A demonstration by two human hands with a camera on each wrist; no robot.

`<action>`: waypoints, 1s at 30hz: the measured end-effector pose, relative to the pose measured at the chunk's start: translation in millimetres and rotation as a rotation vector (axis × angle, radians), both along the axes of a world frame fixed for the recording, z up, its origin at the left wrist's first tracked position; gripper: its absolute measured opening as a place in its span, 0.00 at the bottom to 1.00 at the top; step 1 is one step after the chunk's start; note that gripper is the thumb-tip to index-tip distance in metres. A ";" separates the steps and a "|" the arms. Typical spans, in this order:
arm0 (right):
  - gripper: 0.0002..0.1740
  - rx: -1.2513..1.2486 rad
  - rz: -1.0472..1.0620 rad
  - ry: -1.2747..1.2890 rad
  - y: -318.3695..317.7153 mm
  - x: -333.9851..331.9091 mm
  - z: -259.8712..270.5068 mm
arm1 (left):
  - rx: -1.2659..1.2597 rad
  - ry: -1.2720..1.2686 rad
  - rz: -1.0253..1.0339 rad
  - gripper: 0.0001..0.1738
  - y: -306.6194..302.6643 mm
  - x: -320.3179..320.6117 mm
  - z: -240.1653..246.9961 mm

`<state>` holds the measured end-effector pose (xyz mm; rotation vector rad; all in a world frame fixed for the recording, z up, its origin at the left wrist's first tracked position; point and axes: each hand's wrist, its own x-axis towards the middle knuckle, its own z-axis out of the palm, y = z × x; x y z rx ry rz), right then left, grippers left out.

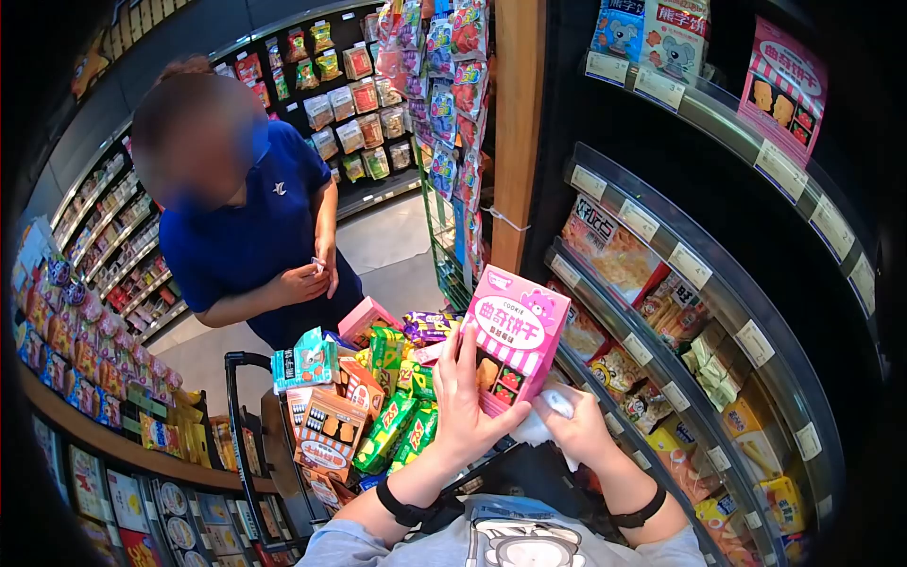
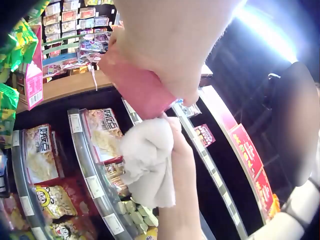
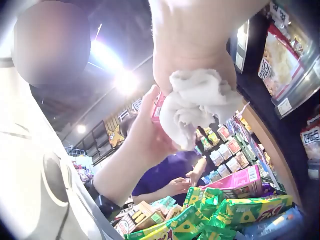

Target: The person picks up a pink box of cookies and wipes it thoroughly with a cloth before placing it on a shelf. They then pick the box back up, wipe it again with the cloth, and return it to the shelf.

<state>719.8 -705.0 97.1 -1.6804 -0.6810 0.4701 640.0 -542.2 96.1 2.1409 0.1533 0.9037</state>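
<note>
A pink cookie box (image 1: 518, 326) with a bear picture stands tilted above the cart's load. My left hand (image 1: 465, 402) grips its lower left side, thumb along the bottom edge and fingers up the face. With a crumpled white cloth (image 1: 545, 416) bunched in it, my right hand (image 1: 584, 435) is at the box's lower right side. The left wrist view shows the cloth (image 2: 147, 162) hanging right below the box (image 2: 135, 85). In the right wrist view, the cloth (image 3: 195, 102) covers most of the right hand's fingers.
A black-framed shopping cart (image 1: 248, 406) holds green snack packs (image 1: 389, 430), brown biscuit boxes (image 1: 326, 430) and a teal pack (image 1: 307, 364). Shelves of packaged snacks (image 1: 609, 236) rise close on the right. Across the cart stands a person in a blue shirt (image 1: 255, 227). A hanging snack rack (image 1: 453, 123) is behind.
</note>
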 end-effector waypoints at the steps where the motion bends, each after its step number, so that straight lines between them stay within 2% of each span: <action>1: 0.15 0.101 -0.037 0.130 -0.1 2.7 -4.7 | -0.010 -0.036 0.002 0.59 0.4 -1.1 0.9; 3: 0.15 0.112 0.022 0.140 -2.2 12.1 -0.6 | -0.076 -0.057 -0.027 0.55 0.4 -4.8 0.3; 5: 0.15 0.235 0.020 0.283 -1.8 16.1 0.8 | -0.395 -0.108 -0.138 0.51 -1.1 -5.3 -6.3; 9: 0.15 0.308 0.077 0.345 -1.7 20.0 1.6 | -0.475 -0.159 -0.199 0.49 0.3 -7.0 0.3; 13: 0.15 0.261 0.106 0.315 -3.9 29.7 -14.5 | -0.491 -0.144 -0.189 0.48 9.2 -7.2 -7.9; 18: 0.19 0.312 0.138 0.400 -5.5 32.2 -10.4 | -0.590 -0.107 -0.203 0.43 15.7 -6.2 -15.1; 21: 0.24 0.325 0.147 0.407 -5.4 28.4 -3.8 | -0.542 -0.073 -0.180 0.42 16.7 -7.0 -15.3; 23: 0.28 0.097 0.166 0.149 -4.5 27.8 0.0 | -0.535 -0.073 -0.187 0.42 16.4 -7.8 -9.5; 25: 0.28 0.061 0.160 0.171 -3.5 27.3 -1.1 | -0.650 -0.050 -0.222 0.40 17.5 -9.4 -4.6; 27: 0.28 0.210 0.171 0.479 -1.2 25.7 3.5 | -0.599 -0.041 -0.287 0.38 27.6 -9.2 -3.5; 29: 0.30 0.302 0.167 0.735 4.1 25.1 7.8 | -0.767 -0.088 -0.371 0.36 30.5 -8.4 -4.8; 30: 0.29 0.321 0.144 0.807 6.6 22.6 13.4 | -0.770 -0.082 -0.371 0.36 28.8 -8.6 -2.7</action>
